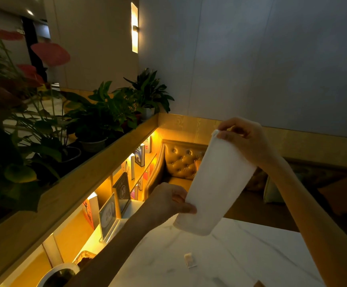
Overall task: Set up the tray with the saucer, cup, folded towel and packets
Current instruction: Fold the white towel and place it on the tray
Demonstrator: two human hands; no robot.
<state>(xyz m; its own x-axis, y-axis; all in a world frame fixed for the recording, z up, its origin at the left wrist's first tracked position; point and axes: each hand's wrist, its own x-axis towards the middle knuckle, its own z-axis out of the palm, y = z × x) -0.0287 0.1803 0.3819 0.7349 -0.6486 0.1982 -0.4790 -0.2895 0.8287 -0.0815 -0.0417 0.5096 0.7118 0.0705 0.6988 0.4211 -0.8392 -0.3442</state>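
Observation:
I hold a white towel (216,183) up in the air above the white marble table (240,255). My right hand (247,141) pinches its top corner, and my left hand (168,201) grips its lower left edge. The cloth hangs stretched at a slant between them, its bottom end doubled over. One small pale packet (189,259) lies on the table below. A brown corner of something (258,284) peeks in at the bottom edge. No tray, saucer or cup is in view.
A lit wooden shelf (114,195) with books and a framed sign runs along the left. Potted plants (98,119) stand on its top ledge. A white bowl (58,274) sits at the lower left. A tufted sofa (180,160) stands beyond the table.

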